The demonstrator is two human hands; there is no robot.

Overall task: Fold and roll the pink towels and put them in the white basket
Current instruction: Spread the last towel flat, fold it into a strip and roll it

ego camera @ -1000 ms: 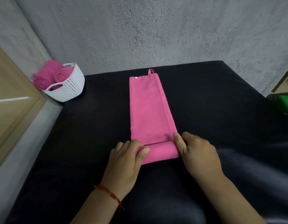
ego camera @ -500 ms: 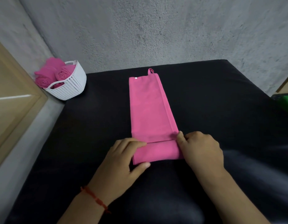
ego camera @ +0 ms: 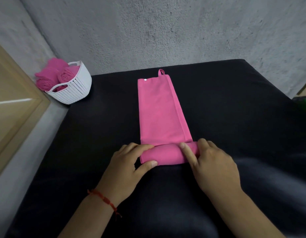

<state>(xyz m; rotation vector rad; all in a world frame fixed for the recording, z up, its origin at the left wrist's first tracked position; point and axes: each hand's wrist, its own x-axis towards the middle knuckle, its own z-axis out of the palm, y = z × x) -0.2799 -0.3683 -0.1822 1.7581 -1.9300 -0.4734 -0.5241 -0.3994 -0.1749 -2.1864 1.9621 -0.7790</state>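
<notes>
A pink towel (ego camera: 159, 110), folded into a long narrow strip, lies on the black surface with its hanging loop at the far end. Its near end is rolled into a short thick roll (ego camera: 164, 155). My left hand (ego camera: 128, 167) grips the roll's left end, fingers curled over the top and thumb under the near side. My right hand (ego camera: 212, 164) grips the right end, thumb across the top of the roll. The white basket (ego camera: 74, 90) stands at the far left corner and holds several rolled pink towels (ego camera: 54, 78).
The black padded surface (ego camera: 234, 103) fills the middle, backed by a grey concrete wall. A wooden frame (ego camera: 14, 107) runs along the left. Something green (ego camera: 305, 105) shows at the right edge. Dark grey cloth (ego camera: 269, 177) lies near my right arm.
The near end of the towel has gone from a flat fold to a thicker roll, turned away from me. Both hands have moved slightly forward with it.
</notes>
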